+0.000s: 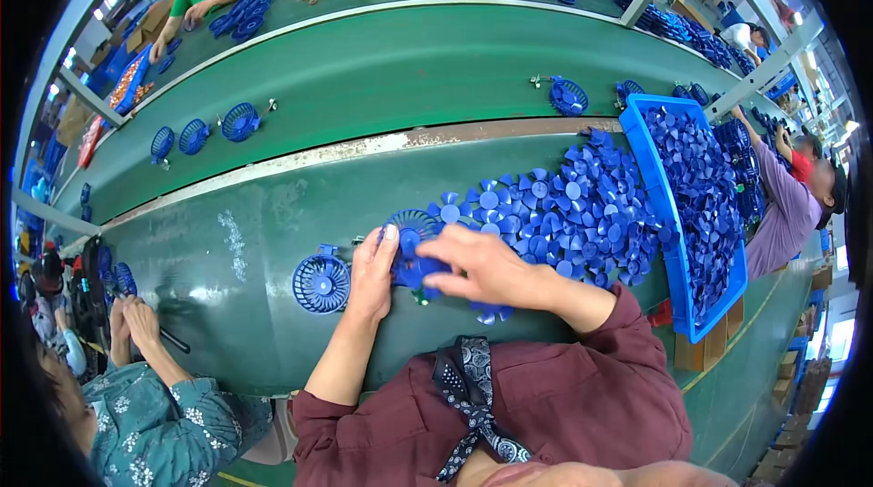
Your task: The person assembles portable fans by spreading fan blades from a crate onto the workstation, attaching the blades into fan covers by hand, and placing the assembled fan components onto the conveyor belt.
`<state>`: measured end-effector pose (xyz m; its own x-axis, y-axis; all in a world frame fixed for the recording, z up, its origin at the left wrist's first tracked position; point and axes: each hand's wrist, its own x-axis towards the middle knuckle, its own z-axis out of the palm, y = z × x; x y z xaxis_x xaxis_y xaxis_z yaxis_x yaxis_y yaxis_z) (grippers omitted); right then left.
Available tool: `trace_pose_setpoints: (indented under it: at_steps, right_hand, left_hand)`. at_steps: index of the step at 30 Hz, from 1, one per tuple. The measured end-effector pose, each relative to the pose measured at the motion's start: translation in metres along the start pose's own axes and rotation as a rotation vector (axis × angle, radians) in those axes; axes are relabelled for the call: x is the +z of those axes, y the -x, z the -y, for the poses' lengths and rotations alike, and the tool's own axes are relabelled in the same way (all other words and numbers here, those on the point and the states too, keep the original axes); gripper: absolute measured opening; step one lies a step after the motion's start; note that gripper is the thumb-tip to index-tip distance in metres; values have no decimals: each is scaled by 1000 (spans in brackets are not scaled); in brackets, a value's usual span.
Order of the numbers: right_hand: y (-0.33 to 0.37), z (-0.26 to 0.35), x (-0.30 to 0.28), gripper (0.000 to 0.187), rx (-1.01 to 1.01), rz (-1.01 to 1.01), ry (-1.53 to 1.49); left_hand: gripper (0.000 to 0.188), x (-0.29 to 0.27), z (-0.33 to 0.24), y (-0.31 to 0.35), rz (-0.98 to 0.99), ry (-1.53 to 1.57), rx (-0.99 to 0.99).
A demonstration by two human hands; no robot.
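Observation:
My left hand (371, 273) is closed on a small blue fan (411, 229) with a round slatted guard, held just above the green bench. My right hand (486, 267) reaches in from the right, its bent fingers at a blue fan blade (424, 269) against the lower side of that fan; the fingers partly cover it. A bit of green and metal shows beneath. Left of my left hand, another slatted blue fan (322, 284) lies face up on the bench. Beyond my right hand spreads a heap of loose blue fan blades (573, 205).
A bright blue tray (668, 214) full of blades stands tilted at the right. Across a pale ledge (355, 145), several fans lie on the green conveyor belt (382, 60). A co-worker (164, 414) sits close on the left; others work across the belt and at the right.

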<state>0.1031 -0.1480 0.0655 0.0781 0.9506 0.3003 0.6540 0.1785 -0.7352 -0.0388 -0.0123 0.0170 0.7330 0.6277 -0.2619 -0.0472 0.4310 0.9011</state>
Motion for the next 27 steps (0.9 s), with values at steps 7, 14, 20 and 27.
trace_pose_setpoints:
  at_steps: [7,14,20,27]
  right_hand:
    - [-16,-6,11,34,89,1,364]
    - [-19,-8,19,34,36,-72,364]
    - [-26,-3,23,27,-6,-90,341]
    - [-35,-21,-13,51,42,-112,150]
  left_hand:
    - [33,6,8,7,17,76,-69]
    - [27,14,3,9,47,63,52]
    - [28,6,4,8,-48,-50,196]
    - [35,4,-10,10,-25,-146,202]
